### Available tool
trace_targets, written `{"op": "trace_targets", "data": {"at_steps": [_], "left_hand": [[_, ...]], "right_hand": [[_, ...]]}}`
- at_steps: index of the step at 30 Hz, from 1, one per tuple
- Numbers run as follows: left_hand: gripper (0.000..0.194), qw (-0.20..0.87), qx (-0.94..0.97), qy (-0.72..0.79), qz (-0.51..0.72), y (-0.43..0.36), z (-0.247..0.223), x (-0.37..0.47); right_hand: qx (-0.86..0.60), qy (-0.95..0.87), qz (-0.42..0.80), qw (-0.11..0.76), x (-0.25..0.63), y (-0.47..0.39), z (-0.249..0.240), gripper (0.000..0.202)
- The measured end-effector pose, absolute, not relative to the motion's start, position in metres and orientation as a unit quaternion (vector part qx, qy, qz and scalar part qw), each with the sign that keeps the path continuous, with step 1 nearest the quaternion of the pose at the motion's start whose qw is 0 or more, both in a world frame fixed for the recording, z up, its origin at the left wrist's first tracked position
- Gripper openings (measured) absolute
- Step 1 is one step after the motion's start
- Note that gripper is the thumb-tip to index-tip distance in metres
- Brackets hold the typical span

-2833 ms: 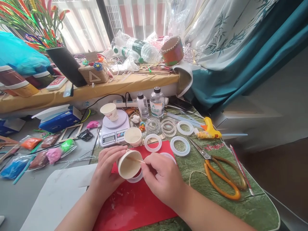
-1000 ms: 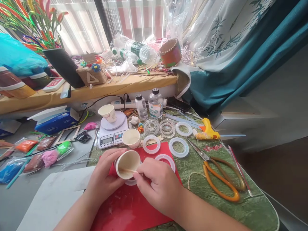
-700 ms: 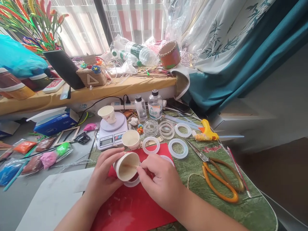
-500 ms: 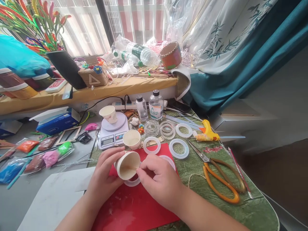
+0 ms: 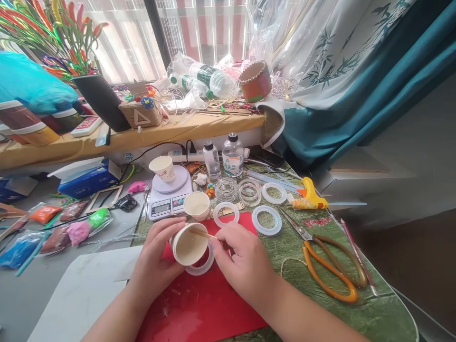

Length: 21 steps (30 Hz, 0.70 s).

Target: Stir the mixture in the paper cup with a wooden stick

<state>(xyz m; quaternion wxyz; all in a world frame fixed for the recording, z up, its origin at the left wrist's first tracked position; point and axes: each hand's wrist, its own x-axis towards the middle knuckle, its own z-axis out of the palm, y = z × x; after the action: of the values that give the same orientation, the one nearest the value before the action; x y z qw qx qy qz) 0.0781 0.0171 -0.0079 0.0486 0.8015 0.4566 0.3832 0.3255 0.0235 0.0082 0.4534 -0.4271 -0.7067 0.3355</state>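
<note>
My left hand (image 5: 158, 254) is wrapped round a white paper cup (image 5: 190, 247), which tilts with its mouth toward me. Between the fingertips of my right hand (image 5: 245, 261) is a thin wooden stick (image 5: 203, 233), its far end inside the cup against the upper wall. Below the cup, partly hidden, a translucent ring mould (image 5: 200, 270) lies on a red sheet (image 5: 199, 313). More ring moulds lie just beyond, among them one near the sheet's back edge (image 5: 226, 214) and a wider one (image 5: 266, 220). A second paper cup (image 5: 196, 206) stands behind the held one.
A kitchen scale (image 5: 170, 192) bears another paper cup (image 5: 163, 168). Two clear bottles (image 5: 232, 156) with black caps stand at the back. On the right lie orange-handled scissors (image 5: 331, 266), a yellow glue gun (image 5: 310, 194) and a pencil (image 5: 359, 256). Bagged coloured clay (image 5: 78, 232) is at left.
My right hand has drawn slightly back to the right, and the stick now shows across the cup's mouth, higher against its rim. The left hand still holds the cup tilted.
</note>
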Motion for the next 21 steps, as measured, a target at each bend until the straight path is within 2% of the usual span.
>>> {"op": "trace_targets", "data": {"at_steps": [4,8,12,16,19,21], "left_hand": [[0.052,0.056,0.799,0.459,0.385,0.0169,-0.0071,0.0783],[0.050,0.053,0.802,0.456,0.383,0.0182,-0.0073,0.0781],[0.053,0.063,0.801,0.457,0.382,0.0174,-0.0074,0.0785],[0.055,0.075,0.805,0.453,0.376,0.0154,-0.0072,0.0792],[0.054,0.071,0.805,0.454,0.375,0.0159,-0.0076,0.0789],[0.053,0.067,0.806,0.455,0.374,0.0171,-0.0082,0.0782]], "right_hand": [[-0.390,-0.703,0.398,0.442,0.3257,0.0220,0.0099,0.024],[-0.407,-0.715,0.344,0.453,0.3252,0.0187,0.0099,0.027],[-0.391,-0.709,0.399,0.430,0.3248,0.0184,0.0097,0.025],[-0.419,-0.707,0.371,0.433,0.3246,0.0194,0.0105,0.028],[-0.401,-0.689,0.424,0.430,0.3249,0.0203,0.0113,0.025],[-0.413,-0.687,0.409,0.436,0.3256,0.0210,0.0119,0.026]]}}
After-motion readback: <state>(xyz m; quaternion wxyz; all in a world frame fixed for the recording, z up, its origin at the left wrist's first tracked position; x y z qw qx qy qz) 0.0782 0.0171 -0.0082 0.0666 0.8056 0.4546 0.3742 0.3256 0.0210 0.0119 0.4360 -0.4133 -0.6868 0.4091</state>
